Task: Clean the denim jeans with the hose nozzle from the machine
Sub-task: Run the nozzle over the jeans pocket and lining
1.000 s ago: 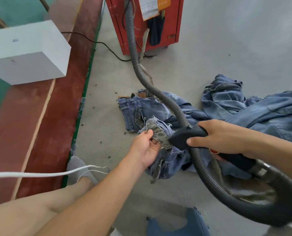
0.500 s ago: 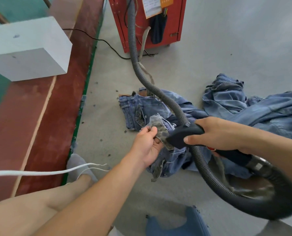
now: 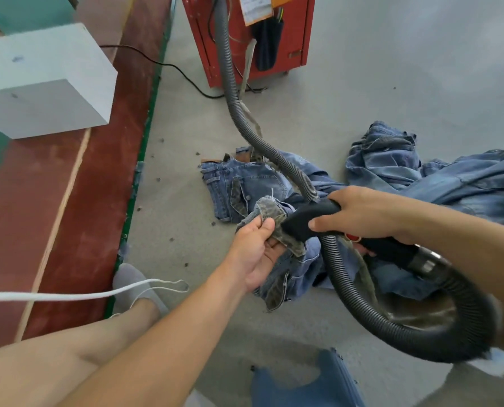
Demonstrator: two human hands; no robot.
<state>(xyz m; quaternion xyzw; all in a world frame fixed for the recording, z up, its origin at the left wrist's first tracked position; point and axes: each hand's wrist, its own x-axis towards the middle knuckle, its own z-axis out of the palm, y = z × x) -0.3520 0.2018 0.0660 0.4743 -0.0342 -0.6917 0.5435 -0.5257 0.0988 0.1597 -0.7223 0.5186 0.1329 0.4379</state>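
Observation:
Blue denim jeans point(image 3: 245, 186) lie crumpled on the grey floor in the middle of the head view. My left hand point(image 3: 255, 251) pinches a turned-out, dirty pocket flap point(image 3: 274, 211) of the jeans and holds it up. My right hand point(image 3: 359, 212) grips the black hose nozzle point(image 3: 299, 223), whose mouth presses against that flap. The ribbed black hose point(image 3: 236, 107) runs from the red machine point(image 3: 250, 36) at the top, over the jeans, then loops round at the lower right to the nozzle handle.
More denim garments point(image 3: 450, 183) are heaped to the right. A white block point(image 3: 45, 83) sits on the red strip at left. A black cable point(image 3: 168, 66) crosses the floor to the machine. My socked foot point(image 3: 136, 283), a white cord point(image 3: 68, 295) and blue fabric point(image 3: 309, 383) lie near me.
Hands, flap and nozzle stay together almost unchanged. The camera view has shifted slightly, and the nozzle mouth sits a little closer against the flap.

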